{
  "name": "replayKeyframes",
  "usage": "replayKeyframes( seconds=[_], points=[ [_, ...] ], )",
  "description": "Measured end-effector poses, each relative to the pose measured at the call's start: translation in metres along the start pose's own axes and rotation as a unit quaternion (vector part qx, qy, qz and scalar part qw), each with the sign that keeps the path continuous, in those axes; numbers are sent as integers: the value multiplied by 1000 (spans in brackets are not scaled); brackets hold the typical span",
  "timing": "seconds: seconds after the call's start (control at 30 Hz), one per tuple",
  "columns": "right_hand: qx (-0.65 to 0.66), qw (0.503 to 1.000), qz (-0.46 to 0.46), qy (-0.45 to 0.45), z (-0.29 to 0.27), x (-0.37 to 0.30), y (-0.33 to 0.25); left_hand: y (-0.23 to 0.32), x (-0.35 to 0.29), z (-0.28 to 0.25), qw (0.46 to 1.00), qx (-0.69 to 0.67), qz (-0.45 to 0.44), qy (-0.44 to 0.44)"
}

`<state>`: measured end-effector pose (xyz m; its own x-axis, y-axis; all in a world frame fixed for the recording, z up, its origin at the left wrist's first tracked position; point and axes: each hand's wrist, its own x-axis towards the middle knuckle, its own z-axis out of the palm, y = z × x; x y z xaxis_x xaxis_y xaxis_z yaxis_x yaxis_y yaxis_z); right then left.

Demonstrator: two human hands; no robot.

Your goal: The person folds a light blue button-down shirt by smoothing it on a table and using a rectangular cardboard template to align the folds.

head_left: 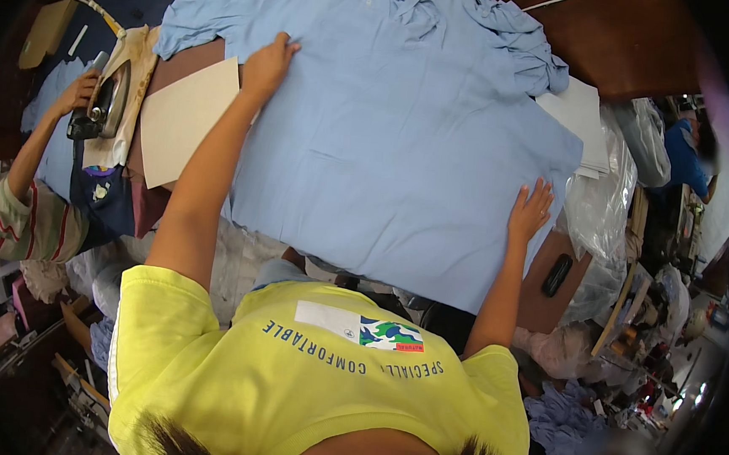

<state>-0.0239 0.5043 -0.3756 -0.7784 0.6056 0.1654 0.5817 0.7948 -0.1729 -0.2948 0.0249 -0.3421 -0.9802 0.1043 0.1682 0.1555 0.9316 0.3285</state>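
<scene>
A light blue shirt lies spread over the table in front of me, its sleeves and collar bunched at the far side. My left hand rests on the shirt's left edge, fingers a little bent and apart, pressing on the cloth. Near the shirt's lower right side, my right hand lies flat with its fingers stretched out. Beside my left forearm is a beige card sheet, partly hidden by the arm.
At the left, another person's hand holds an iron on a stained cloth pad. White sheets and clear plastic bags lie to the right. A black oblong object sits on the brown table edge. Farther right a person in blue bends over.
</scene>
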Motion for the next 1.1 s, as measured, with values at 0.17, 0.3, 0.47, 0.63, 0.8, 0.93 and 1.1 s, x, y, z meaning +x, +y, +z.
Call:
replayKeyframes(
  seconds=[0.17, 0.3, 0.47, 0.63, 0.8, 0.93, 1.1],
  points=[
    [3, 999, -37, -2, -7, 6, 11, -17, 5, -23, 995, -65, 50, 59],
    [24, 997, -29, 61, -45, -52, 18, -4, -60, -58, 980, -9, 124, 152],
    [-20, 999, 30, 18, -48, -159, 53, -16, -192, -61, 983, 45, 155, 87],
    [-17, 1000, 16, -19, -54, -180, 85, -66, -231, -69, 982, 140, 86, 96],
    [-30, 999, 11, -28, -54, -185, 105, -106, -233, -83, 977, 125, 93, 149],
    [-27, 998, 24, -43, -49, -185, 113, -140, -241, -93, 988, 97, 103, 59],
    [-63, 998, -9, -6, -59, -178, 98, -151, -241, -111, 986, 135, 72, -68]
  ],
)
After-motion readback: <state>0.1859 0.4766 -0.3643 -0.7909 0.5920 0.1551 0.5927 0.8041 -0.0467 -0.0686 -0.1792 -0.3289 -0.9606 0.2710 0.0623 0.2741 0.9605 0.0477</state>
